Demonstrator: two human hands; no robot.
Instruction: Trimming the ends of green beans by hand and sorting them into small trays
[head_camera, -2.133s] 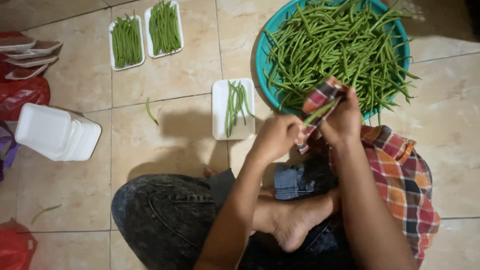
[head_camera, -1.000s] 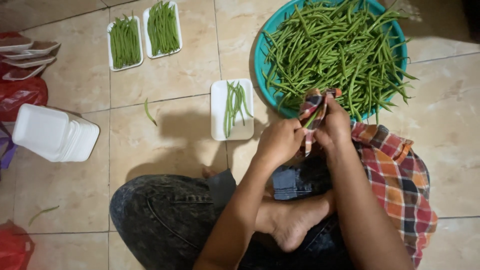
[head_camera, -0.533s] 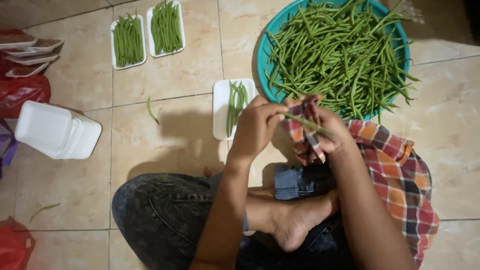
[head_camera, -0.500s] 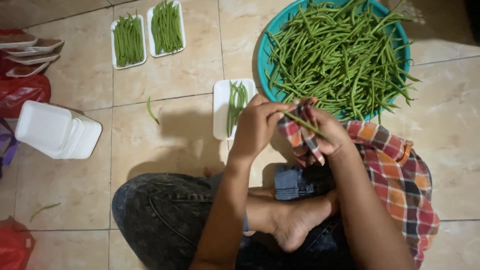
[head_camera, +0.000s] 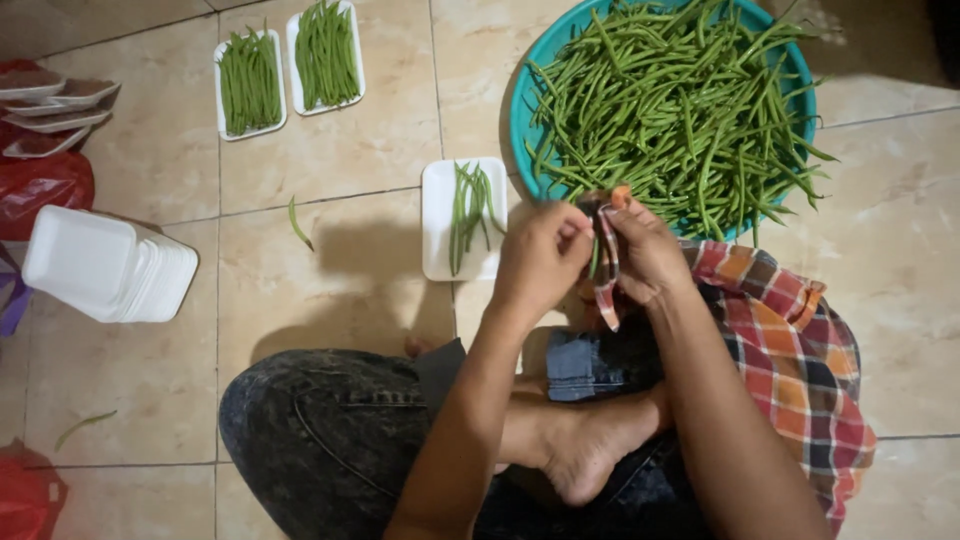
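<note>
The left hand (head_camera: 540, 255) and the right hand (head_camera: 640, 250) are close together, just below the rim of the big teal basin (head_camera: 520, 110). Both hands are curled shut, with the fingertips pinching one green bean (head_camera: 596, 262) between them. A strip of the red checked cloth (head_camera: 790, 340) hangs over the right hand and hides most of the bean.

The bit of bean that shows seems to stand almost straight up and down, one end toward the basin and one toward the person's lap. It is too covered to tell which end is which.

The bean could slip out and drop on the tile floor (head_camera: 340, 150), because only fingertips hold it and the cloth gets in the way. One loose bean (head_camera: 297, 222) already lies there.

To the left sits a white foam tray (head_camera: 440, 260) with a few beans. Farther off are two filled trays (head_camera: 290, 70) and a stack of empty trays (head_camera: 100, 265).
</note>
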